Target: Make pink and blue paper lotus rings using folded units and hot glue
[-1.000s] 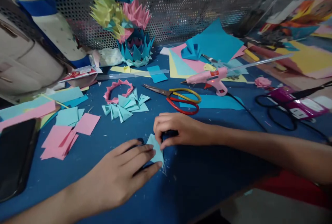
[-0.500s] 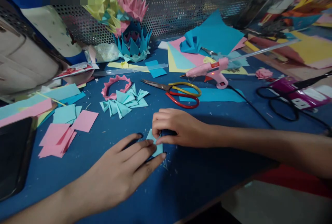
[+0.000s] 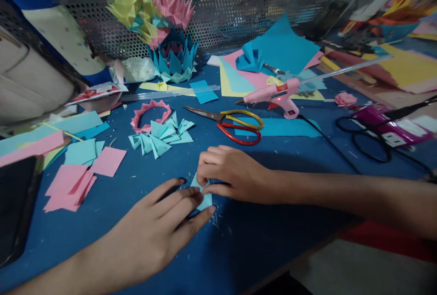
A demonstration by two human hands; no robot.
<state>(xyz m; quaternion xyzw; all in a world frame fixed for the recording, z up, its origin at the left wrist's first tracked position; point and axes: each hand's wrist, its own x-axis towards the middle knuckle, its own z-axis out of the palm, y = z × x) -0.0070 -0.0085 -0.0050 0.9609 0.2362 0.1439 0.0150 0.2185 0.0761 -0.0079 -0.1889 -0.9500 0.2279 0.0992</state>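
A small light blue paper piece [image 3: 205, 200] lies on the blue table between my two hands. My left hand [image 3: 164, 222] rests over its left side, fingers spread and fingertips on the paper. My right hand [image 3: 232, 174] is curled, its thumb and forefinger pinched at the paper's upper part. Beyond them are light blue folded pieces [image 3: 160, 138], touching a pink zigzag ring [image 3: 150, 116]. Scissors [image 3: 235, 124] with one yellow and one red handle lie ahead of my right hand. The paper's far corner is partly hidden by my fingers.
Pink squares [image 3: 70, 185] and light blue squares [image 3: 81, 152] lie at left, near a black phone [image 3: 17, 208]. A pink glue gun [image 3: 276, 97] with a black cord stands beyond the scissors, by a blue strip [image 3: 290, 127]. Paper flowers [image 3: 174, 60] stand at the back.
The view has shifted slightly, so most things sit a little further left. Both hands stay at the light blue paper in nearly the same pose.
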